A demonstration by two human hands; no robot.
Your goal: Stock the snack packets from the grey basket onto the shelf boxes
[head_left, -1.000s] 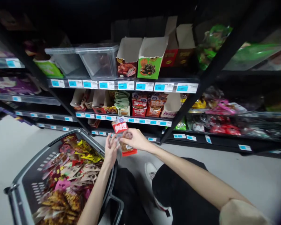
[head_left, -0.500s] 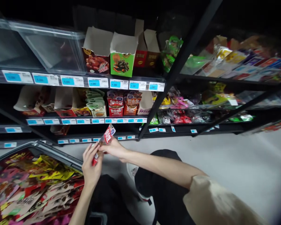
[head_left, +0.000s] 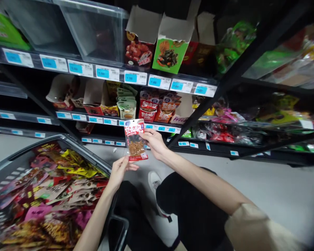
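A red and clear snack packet, with brown pieces showing through its window, is held upright with its printed front towards me. My left hand pinches its lower left corner. My right hand grips its upper right edge between thumb and fingers. Behind it, on the middle shelf, stands a red display box of similar-looking packets, beside an orange box. At my left is a grey shopping basket filled with many colourful snack packets.
Black shelves with price labels run across in front. Clear plastic bins and open cartons, one green, stand on the upper shelf. Bagged goods lie on shelves to the right. A white shoe rests on the grey floor.
The packet has turned from a slant to upright, its front now facing me. My hands have moved apart to its corner and edge. The view has shifted, bringing the shelves closer.
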